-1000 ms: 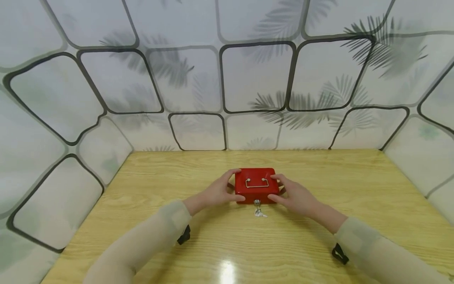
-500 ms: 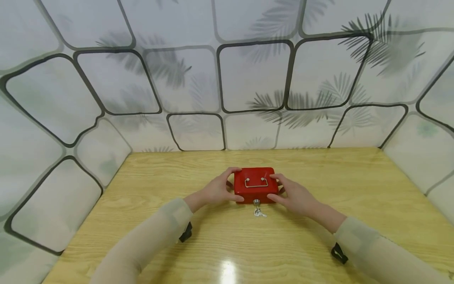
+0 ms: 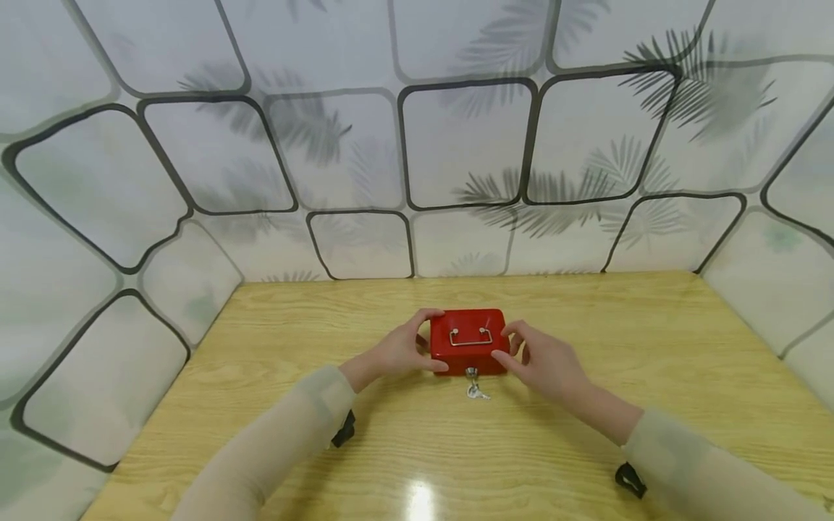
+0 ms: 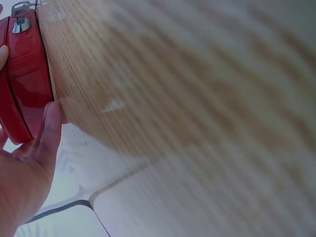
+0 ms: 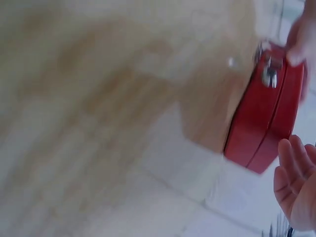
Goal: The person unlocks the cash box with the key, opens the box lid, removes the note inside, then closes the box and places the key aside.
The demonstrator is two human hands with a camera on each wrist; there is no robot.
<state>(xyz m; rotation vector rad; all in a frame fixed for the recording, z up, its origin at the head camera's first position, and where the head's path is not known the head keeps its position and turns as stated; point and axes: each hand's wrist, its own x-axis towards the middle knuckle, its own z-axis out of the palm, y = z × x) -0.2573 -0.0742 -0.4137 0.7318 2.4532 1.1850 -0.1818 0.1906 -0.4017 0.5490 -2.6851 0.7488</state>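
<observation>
A small red metal cash box [image 3: 464, 320] with a wire handle on its lid rests on the table, its front towards me. From its front lock hang keys [image 3: 476, 391]. My left hand [image 3: 393, 352] grips the box's left end, thumb at the front and index finger at the rear corner; the left wrist view shows its fingers along the end wall. My right hand [image 3: 552, 367] is at the right end with bent, spread fingers, thumb tip near the front corner. In the right wrist view, its fingers lie close beside the box; whether they touch is hard to tell.
The wood-grain table [image 3: 417, 427] extends around the box on all sides. A pale patterned curtain or wall covering [image 3: 469, 145] borders its back and both sides. A black strap [image 3: 630, 480] hangs below the right sleeve, another below the left.
My right hand has loosened from the box's right end and shifted slightly right, its fingers lifting from the lid edge. My left hand and the box have stayed in place.
</observation>
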